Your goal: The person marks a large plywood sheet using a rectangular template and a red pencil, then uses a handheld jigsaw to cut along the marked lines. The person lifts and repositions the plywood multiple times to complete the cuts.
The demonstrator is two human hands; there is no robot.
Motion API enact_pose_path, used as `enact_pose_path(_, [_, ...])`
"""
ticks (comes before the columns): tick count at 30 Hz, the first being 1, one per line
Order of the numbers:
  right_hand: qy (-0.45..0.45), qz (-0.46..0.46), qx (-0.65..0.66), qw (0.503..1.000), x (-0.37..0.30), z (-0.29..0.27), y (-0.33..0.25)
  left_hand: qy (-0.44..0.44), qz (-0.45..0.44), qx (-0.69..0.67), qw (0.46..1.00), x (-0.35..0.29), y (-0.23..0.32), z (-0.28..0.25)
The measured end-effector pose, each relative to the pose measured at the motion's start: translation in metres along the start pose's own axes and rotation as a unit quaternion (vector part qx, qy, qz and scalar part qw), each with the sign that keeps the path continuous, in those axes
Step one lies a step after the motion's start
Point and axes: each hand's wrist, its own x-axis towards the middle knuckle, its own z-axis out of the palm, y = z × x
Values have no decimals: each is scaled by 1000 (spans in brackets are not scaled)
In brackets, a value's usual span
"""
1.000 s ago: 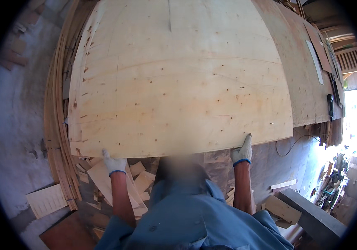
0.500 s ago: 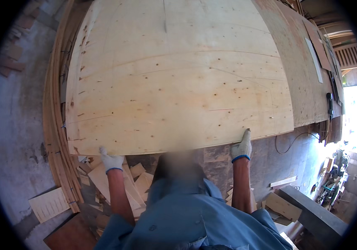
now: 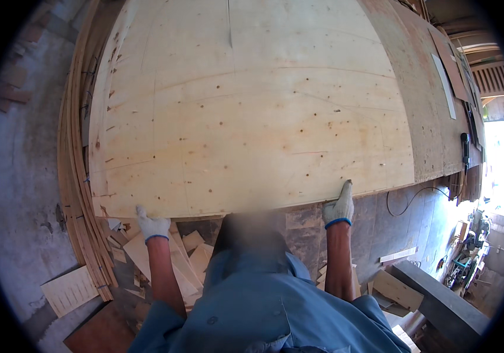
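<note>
Holding near edge of plywood sheet [image 3: 264, 126] with left hand [image 3: 155, 225] and right hand [image 3: 339, 207], thumbs [image 3: 346, 189] on top. Overlapping brown board [image 3: 419, 117] at right. Flanked at left by long wood strips [image 3: 78, 203]. Obstructed on floor [image 3: 399, 232] below by loose offcuts [image 3: 201, 257] and grey beam [image 3: 443, 299].

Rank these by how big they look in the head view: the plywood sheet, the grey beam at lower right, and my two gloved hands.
1. Plywood sheet
2. Grey beam
3. Left hand and right hand: too alike to rank.
</note>
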Motion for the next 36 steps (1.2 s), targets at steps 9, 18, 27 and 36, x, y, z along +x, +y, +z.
enact_pose_path(9, [-11,38,77,996,10,22,-13,-19,27,19,999,13,0,19])
enact_pose_path(18, [-50,-106,-293,949,35,25,-1,-56,22,12,998,24,3,30])
enact_pose_path(27, [10,-338,-576,744,-2,45,-40,-45,17,36,998,15,-3,45])
enact_pose_path(36, [-35,-225,-527,819,14,82,-62,-81,18,22,996,61,5,46])
